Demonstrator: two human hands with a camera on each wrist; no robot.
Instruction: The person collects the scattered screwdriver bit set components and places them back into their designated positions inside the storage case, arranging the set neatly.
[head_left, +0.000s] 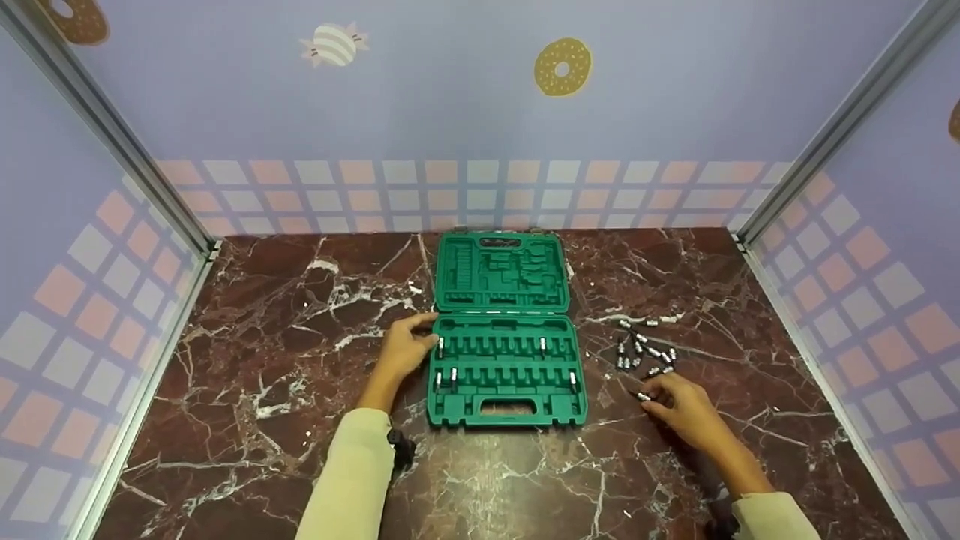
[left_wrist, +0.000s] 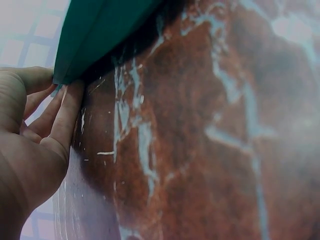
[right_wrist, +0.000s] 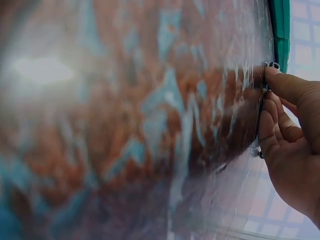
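A green plastic case (head_left: 506, 360) lies unfolded, its lid (head_left: 502, 271) laid back behind the base. My left hand (head_left: 405, 349) grips the left edge of the base; in the left wrist view, thumb and fingers meet at the case's green edge (left_wrist: 100, 40). Several silver-and-black bit sockets, such as one bit socket (head_left: 573, 381), stand in the base's slots. To the right of the case, my right hand (head_left: 682, 409) pinches a small bit socket (head_left: 643, 396) between thumb and fingers close to the tabletop. The fingers partly hide it.
Beyond my right hand, several loose bit sockets (head_left: 637, 346) lie scattered on the dark red marbled tabletop (head_left: 300, 450). Patterned purple walls (head_left: 450, 112) enclose the back and both sides. A dark device (head_left: 401, 448) sits at my left wrist.
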